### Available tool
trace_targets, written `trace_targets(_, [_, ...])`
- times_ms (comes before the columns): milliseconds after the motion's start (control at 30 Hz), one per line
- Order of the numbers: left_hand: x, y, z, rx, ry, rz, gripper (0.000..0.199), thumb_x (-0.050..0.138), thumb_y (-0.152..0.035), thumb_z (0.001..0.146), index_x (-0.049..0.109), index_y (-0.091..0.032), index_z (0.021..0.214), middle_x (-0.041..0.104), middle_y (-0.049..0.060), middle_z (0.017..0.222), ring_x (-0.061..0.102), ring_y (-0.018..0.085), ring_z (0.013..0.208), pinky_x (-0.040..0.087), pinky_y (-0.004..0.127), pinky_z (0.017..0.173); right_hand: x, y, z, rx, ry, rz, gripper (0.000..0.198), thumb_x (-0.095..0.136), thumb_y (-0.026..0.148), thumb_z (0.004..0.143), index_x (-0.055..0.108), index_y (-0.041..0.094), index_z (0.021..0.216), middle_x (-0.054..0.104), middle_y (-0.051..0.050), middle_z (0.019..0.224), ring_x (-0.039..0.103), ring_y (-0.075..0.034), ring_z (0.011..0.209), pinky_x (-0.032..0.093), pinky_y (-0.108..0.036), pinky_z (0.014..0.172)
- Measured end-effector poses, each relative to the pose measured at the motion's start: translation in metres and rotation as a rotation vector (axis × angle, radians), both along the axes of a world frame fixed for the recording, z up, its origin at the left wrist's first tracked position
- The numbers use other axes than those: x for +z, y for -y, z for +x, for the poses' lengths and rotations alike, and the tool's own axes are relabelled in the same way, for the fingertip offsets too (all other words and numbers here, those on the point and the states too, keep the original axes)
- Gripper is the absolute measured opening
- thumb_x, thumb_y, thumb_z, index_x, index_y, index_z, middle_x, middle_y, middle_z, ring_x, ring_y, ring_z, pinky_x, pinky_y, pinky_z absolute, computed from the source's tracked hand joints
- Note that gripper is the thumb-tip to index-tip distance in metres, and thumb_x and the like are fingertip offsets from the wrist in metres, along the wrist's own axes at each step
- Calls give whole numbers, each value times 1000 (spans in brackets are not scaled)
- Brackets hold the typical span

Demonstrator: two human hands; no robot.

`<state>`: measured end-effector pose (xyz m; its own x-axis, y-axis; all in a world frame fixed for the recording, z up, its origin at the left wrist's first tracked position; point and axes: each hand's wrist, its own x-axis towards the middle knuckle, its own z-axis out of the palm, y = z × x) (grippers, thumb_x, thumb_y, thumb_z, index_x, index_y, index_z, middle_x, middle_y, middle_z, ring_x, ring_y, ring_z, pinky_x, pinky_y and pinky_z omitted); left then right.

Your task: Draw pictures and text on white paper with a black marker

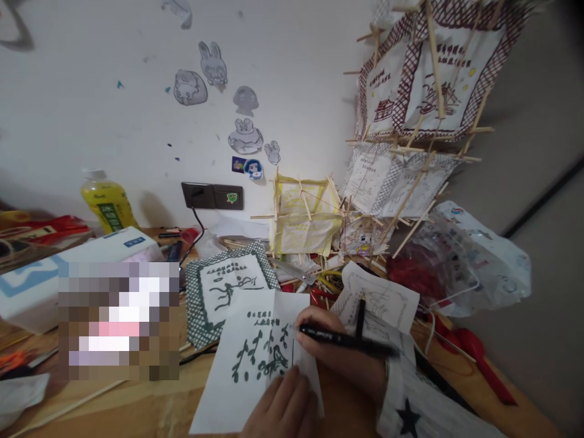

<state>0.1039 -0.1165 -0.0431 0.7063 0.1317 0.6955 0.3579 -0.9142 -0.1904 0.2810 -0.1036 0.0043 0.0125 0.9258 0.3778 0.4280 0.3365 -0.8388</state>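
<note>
My right hand grips a black marker pen and hovers at the right side of a white sheet of paper. Dark green plant branches and lines of writing are drawn on that sheet. My left hand lies on the sheet's lower right part, fingers stretched out and holding nothing. Behind it, partly covered by the sheet, is a finished-looking drawing with a green lattice border. To the right lies another line-drawn sheet, with a dark pen on it.
Stick-and-paper lanterns stand against the wall: a small yellow one and a tall stacked one. A yellow drink bottle and a white box are at left. Plastic packaging and red ribbon lie at right.
</note>
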Motion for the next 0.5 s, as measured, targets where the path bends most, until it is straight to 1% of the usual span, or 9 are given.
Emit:
trace_targets(33, [-1,0,0,11,9,0,23,38,-17,98,61,-19,96,65,0,97,55,20,99,45,30,85,1,1,-1,13,-16,-60,3,55,22,72,56,20,70,53,3,63,48,-13,59,39,-24,57])
trace_targets(100, [-2,0,0,13,18,5,24,37,-17,98,61,-19,95,65,1,95,56,20,97,45,30,83,2,2,-3,7,-35,-128,11,52,20,74,50,20,63,47,4,57,44,-12,55,37,-23,54])
trace_targets(167, [-3,0,0,1,2,18,20,41,-19,97,61,-19,95,66,2,96,56,20,96,45,31,83,1,2,-5,-15,-20,-131,13,52,18,72,46,20,61,45,5,57,42,-11,56,35,-23,55])
trace_targets(233, [-4,0,-2,-4,-62,17,16,46,-23,95,61,-18,98,66,3,97,56,21,97,45,31,83,-2,1,-5,-28,-9,-120,14,51,16,71,44,20,60,44,5,59,41,-11,58,34,-23,55])
trace_targets(367, [-3,1,-4,-9,-196,4,20,53,-31,92,61,-17,104,67,5,99,57,22,100,47,33,84,-7,0,-4,-34,-7,-111,15,50,15,71,43,20,59,44,5,58,41,-11,58,34,-22,55])
trace_targets(500, [3,3,-3,-7,-144,-16,20,48,-28,94,63,-17,101,68,4,98,59,22,99,48,33,84,-8,0,-4,-39,18,-106,16,51,15,72,44,20,59,45,5,59,43,-11,58,35,-22,55])
